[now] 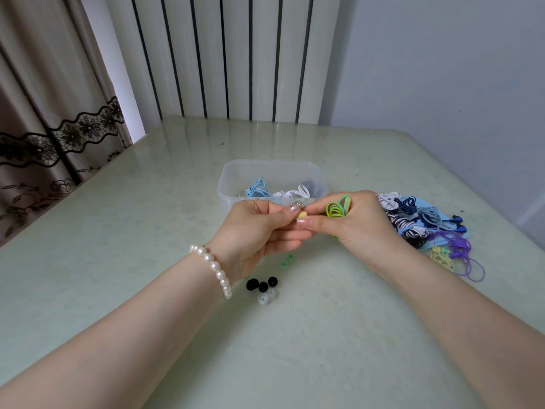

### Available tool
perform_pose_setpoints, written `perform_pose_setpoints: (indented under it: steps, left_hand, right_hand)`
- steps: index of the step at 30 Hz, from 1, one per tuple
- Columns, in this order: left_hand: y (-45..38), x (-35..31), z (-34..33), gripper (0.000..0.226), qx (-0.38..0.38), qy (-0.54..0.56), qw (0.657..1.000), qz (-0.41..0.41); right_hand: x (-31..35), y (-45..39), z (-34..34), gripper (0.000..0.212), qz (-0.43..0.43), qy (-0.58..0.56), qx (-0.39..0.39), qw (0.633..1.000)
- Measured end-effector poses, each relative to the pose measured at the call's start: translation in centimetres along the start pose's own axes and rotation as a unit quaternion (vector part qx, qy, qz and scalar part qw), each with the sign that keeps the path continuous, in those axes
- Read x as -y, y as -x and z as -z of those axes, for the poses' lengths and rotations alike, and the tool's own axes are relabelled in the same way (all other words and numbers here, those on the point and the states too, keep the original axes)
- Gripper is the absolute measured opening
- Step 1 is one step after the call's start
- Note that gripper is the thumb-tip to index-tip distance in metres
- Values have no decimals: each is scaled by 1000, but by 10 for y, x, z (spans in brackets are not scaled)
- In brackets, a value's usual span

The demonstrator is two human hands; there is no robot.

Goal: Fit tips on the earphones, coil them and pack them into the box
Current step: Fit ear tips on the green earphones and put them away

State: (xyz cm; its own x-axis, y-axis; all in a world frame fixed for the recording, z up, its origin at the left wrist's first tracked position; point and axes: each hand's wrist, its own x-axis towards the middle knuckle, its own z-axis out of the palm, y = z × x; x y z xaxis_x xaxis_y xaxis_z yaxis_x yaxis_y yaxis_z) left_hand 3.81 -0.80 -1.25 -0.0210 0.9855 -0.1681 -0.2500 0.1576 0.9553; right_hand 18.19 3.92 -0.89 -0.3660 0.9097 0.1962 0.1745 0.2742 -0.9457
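A small pale yellow earbud (302, 214) sits pinched between the fingertips of both hands, just above the table (147, 202) and near the front wall of the box (236, 178). The right hand (356, 228) holds it between thumb and forefinger, while its other fingers curl round a coiled green and yellow earphone cord (337, 208). The left hand (253, 228), with a pearl bracelet (213, 266) at the wrist, pinches at the bud's left side; whether it holds a tip there cannot be told. Below the hands lie loose green tips (286, 260), three black tips (262, 284) and clear tips (265, 297). The clear box holds blue and white coiled earphones (277, 191). To the right lies a heap of mixed earphones (421, 225).
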Motion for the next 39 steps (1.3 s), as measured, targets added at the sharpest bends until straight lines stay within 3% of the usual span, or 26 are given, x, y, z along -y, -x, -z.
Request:
perform_pose_setpoints:
  steps: [3,5,8,10,13,16,21,22,24,26,28,32,36,39]
  left_hand:
    - [-1,0,1,13,-18,-36,999,-22]
    - [-4,2,4,10,-56,-168,982,-65]
    - [-6,8,5,8,-77,-463,873,-131]
    - [-4,15,3,14,-58,-554,818,-146]
    - [-3,23,-1,24,-52,-606,781,-140]
    - [-2,24,-2,17,-54,-620,767,-159]
    - [-6,23,3,13,-46,-593,786,-168]
    - [-7,21,3,10,-52,-566,806,-167]
    - [-9,14,4,7,-71,-445,881,-145]
    - [-8,8,5,12,-69,-233,965,-99]
    - [-6,3,3,12,-36,-25,998,-39]
    - [-5,0,2,11,-13,175,983,46]
    - [-6,0,1,11,-13,209,976,59]
    - [-6,1,1,12,-18,199,978,53]
  right_hand:
    - [-2,-3,0,7,12,15,-30,999]
    - [-5,-6,3,6,5,21,-67,998]
    - [-9,-10,6,13,-9,20,-106,994]
    - [-11,-10,8,16,-15,11,-111,994]
    - [-13,-11,8,11,-13,23,-102,994]
    - [-15,-11,8,13,-11,34,-94,995]
    - [-14,-11,8,6,-50,-7,-87,995]
    - [-14,-11,8,5,-56,-19,-83,995]
    - [-12,-11,9,4,-63,-48,-79,994]
    - [-9,-11,9,4,-66,-88,-77,991]
    - [-7,-9,8,3,-61,-123,-68,988]
    - [-3,-5,7,17,-36,-153,-49,986]
    - [0,-3,4,3,-2,-103,-33,994]
    - [-1,-2,3,11,22,-72,-34,997]
